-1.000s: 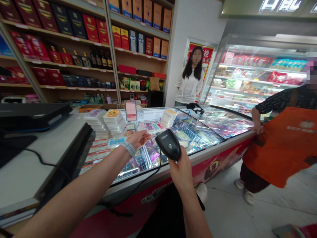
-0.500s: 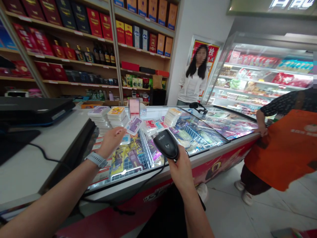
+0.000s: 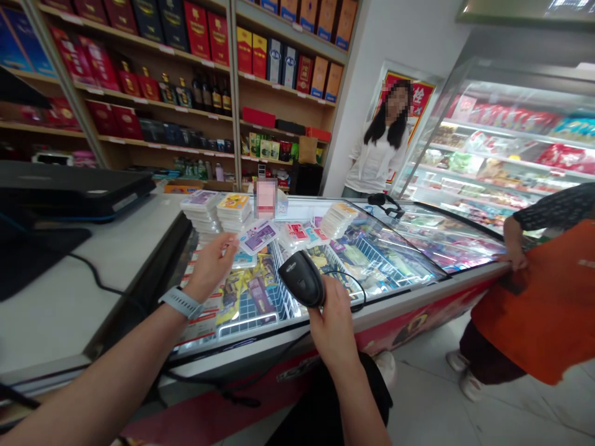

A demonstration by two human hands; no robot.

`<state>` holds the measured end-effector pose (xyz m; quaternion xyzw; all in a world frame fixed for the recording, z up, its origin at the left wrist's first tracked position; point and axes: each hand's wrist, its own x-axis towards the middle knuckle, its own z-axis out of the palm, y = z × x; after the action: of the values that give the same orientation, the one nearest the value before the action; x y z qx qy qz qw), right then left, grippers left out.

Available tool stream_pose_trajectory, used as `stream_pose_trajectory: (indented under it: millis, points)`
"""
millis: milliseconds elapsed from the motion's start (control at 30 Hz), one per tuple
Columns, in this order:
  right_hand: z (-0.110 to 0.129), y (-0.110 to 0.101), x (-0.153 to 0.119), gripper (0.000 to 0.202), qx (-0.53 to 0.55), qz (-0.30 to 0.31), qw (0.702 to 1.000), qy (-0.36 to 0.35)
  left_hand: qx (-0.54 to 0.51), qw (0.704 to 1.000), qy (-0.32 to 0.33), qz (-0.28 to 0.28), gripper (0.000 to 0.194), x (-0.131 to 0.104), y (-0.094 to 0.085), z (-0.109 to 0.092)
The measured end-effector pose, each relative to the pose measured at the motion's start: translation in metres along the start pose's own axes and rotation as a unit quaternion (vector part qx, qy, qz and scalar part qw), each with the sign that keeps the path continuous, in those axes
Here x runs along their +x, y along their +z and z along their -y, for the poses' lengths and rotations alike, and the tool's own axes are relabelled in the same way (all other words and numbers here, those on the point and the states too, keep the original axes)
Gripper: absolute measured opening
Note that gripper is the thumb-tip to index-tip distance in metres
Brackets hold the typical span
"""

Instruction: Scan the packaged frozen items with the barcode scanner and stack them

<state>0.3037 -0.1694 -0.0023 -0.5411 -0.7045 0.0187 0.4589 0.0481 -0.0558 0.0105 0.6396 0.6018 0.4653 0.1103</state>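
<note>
My left hand (image 3: 211,266), with a grey watch band on its wrist, pinches the near-left corner of a flat clear plastic pack with a purple label (image 3: 258,236). In my right hand (image 3: 332,316) is a black barcode scanner (image 3: 301,279), its head pointing up and left toward the pack. Behind my left hand stand a stack of packs with a purple top label (image 3: 201,210) and another with an orange top label (image 3: 233,214). Packs with red and blue labels (image 3: 297,234) lie just right of the held one, beside a leaning stack of packs (image 3: 340,221).
A glass-topped freezer (image 3: 260,341) holds wire baskets of wrapped goods. A black device (image 3: 74,192) rests on the white counter (image 3: 116,254) at left. One person in white (image 3: 379,155) stands behind; another in an orange apron (image 3: 548,303) touches the freezer edge. Headphones (image 3: 385,203) lie on the glass.
The view has turned slightly left. The scanner has tilted and come a little nearer my left hand, and the purple-labelled pack now lies flatter, its label turned more upward.
</note>
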Motion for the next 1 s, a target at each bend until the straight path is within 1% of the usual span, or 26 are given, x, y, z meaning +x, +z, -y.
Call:
stream_pose_trajectory:
  millis: [167, 367, 733, 1000]
  points:
    - [0.0023, 0.0046, -0.0041, 0.042, -0.005, 0.003, 1.000, 0.005, 0.009, 1.000, 0.001, -0.006, 0.037, -0.0003, 0.0002, 0.0013]
    - [0.0048, 0.0037, -0.0058, 0.045, 0.000, 0.011, 1.000, 0.007, 0.009, 1.000, 0.006, -0.008, 0.038, -0.0006, 0.0019, 0.0030]
    - [0.0058, 0.0041, -0.0057, 0.039, -0.010, 0.011, 1.000, -0.001, 0.004, 0.999, 0.023, -0.023, 0.036, -0.0001, 0.0016, 0.0066]
    - [0.0070, 0.0030, -0.0050, 0.040, -0.013, 0.013, 1.000, 0.000, 0.009, 0.999, 0.028, -0.018, 0.035, -0.0001, 0.0018, 0.0081]
